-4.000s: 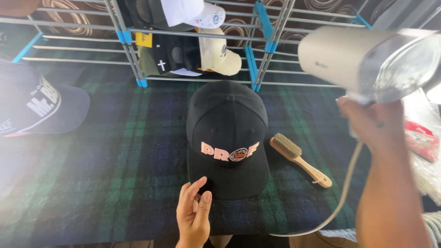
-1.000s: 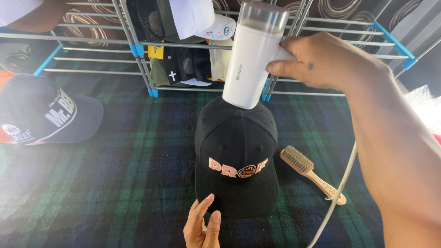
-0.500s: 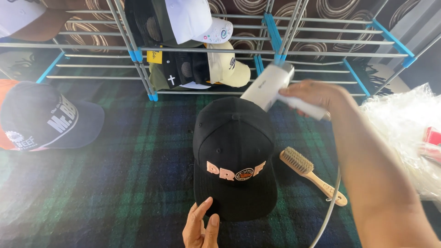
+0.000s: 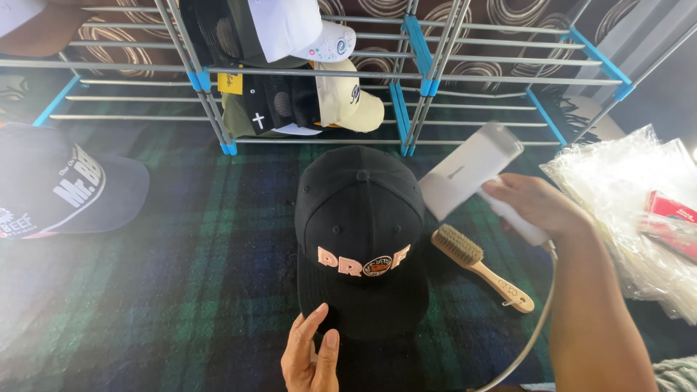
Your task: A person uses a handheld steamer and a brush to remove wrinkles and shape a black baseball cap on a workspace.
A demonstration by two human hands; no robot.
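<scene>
Head camera, looking down: a black cap (image 4: 361, 239) with pink lettering on its front sits in the middle of a dark green-and-blue plaid cloth (image 4: 181, 290), brim pointing toward the person. The left hand (image 4: 312, 354) comes up from the bottom edge, fingers loosely extended and together; its fingertips touch the near edge of the brim, closed around nothing. The right hand (image 4: 534, 207) reaches in from the lower right and its grip is wrapped around the handle of a white handheld steamer (image 4: 468, 173), whose blurred head is tilted toward the cap's right side — just beside the crown; whether it touches cannot be told. A pale cord (image 4: 534, 330) trails down from the handle along the forearm.

Between the cap and the right arm lies a wooden-handled brush (image 4: 479, 265), bristles up, close to the cap's right edge. On the left, well apart, rests a dark navy cap (image 4: 69, 192) with white lettering. Behind the black cap stands a metal rack (image 4: 406, 80) with blue joints, its lower level carrying several caps — among them a cream cap (image 4: 348, 98) and a white cap (image 4: 294, 29) above. At the right edge sits a heap of clear plastic bags (image 4: 632, 218).
</scene>
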